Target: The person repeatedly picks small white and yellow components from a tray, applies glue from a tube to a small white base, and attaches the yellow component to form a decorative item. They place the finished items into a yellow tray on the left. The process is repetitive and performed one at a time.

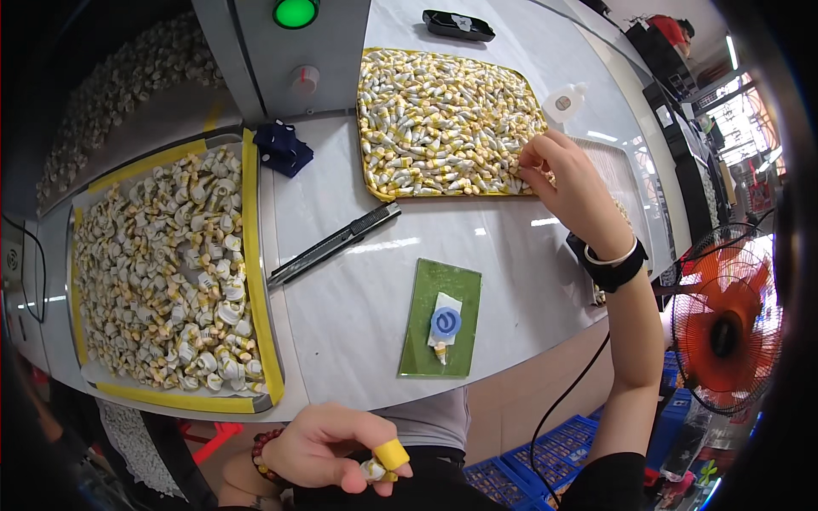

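Note:
Near the lower edge, my left hand (328, 447) is closed with thumb and fingers around a small white-and-yellow piece (372, 468). A yellow band (392, 454) wraps one of its fingertips. My right hand (558, 175) reaches to the right edge of a yellow-rimmed tray (456, 196) heaped with small white cone-shaped pieces (443, 123) with yellowish ends. Its fingertips are pinched together over the pieces; what they hold, if anything, is hidden. Between the hands lies a green plate (417, 349) with a blue round object (446, 323) on a white pad, and one small cone piece (440, 353) beside it.
A yellow-taped tray (268, 341) of larger white-and-yellow pieces is at left. A black cutter knife (336, 243), dark blue cloth (283, 149), white bottle (565, 102) and black case (458, 25) lie on the table. A grey machine (290, 51) stands behind; an orange fan (724, 332) is right.

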The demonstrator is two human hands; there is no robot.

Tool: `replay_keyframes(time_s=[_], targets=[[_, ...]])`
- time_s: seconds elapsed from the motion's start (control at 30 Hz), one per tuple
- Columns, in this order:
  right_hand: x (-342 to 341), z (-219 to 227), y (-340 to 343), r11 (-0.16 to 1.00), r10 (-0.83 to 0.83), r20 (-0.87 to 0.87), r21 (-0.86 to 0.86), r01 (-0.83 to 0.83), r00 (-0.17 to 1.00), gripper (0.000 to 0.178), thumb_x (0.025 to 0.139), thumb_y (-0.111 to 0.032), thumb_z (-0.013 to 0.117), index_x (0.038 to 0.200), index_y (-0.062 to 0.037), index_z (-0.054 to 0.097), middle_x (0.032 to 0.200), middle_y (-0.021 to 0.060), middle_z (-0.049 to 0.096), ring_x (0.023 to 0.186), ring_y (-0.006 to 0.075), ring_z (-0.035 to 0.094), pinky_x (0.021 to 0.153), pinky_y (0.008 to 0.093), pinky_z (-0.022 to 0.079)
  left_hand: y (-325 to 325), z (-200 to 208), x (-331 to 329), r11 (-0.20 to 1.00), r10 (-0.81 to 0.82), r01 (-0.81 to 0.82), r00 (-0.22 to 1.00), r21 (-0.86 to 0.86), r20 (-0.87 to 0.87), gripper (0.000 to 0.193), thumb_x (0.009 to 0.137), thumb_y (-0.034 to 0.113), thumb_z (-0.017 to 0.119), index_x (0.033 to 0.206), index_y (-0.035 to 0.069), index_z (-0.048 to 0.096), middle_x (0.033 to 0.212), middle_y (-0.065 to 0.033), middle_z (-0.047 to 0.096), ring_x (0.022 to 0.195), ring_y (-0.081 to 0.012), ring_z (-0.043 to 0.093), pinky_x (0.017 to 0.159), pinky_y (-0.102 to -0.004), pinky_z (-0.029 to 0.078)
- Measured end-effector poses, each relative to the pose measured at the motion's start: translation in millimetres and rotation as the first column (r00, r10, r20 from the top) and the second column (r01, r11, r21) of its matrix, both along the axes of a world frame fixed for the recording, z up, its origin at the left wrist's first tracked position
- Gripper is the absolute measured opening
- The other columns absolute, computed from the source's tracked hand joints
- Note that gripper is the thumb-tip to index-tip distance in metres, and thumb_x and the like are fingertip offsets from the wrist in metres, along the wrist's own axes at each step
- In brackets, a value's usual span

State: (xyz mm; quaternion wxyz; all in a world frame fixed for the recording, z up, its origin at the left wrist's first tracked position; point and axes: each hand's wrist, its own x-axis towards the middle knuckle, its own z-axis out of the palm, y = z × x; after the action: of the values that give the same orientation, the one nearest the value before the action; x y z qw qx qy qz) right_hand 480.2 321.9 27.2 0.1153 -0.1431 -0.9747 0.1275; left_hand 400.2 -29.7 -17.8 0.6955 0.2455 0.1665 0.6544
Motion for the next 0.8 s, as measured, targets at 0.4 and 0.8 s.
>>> replay_keyframes(time_s=[0.4,0.8], targets=[[-0.5,4.0,4.5,0.999,-0.009,0.085,0.031,0.007,0.996,0.01,0.078,-0.006,0.061,0.084,-0.0005,0.054,0.086,0.0138,0.056,0.082,0.0317,0.055,0.072,0.0379,0.044,-4.5,-0.4,5.7,0.998,0.004,0.001,0.997,-0.06,0.082,0.034,0.083,0.01,0.067,0.109,-0.006,0.054,0.105,-0.0159,0.06,0.097,-0.0233,0.061,0.085,-0.032,0.047],[22.9,37.8,-80.6,0.928,0.269,-0.081,-0.246,-0.28,0.96,0.019,0.073,0.004,0.062,0.09,-0.0025,0.061,0.076,0.0077,0.058,0.069,0.0228,0.057,0.06,0.0296,0.046,1.9,18.3,5.5,0.953,0.194,-0.18,0.98,-0.243,0.034,0.037,0.074,0.015,0.074,0.099,-0.008,0.057,0.089,-0.0184,0.063,0.085,-0.0242,0.062,0.076,-0.0319,0.049]])
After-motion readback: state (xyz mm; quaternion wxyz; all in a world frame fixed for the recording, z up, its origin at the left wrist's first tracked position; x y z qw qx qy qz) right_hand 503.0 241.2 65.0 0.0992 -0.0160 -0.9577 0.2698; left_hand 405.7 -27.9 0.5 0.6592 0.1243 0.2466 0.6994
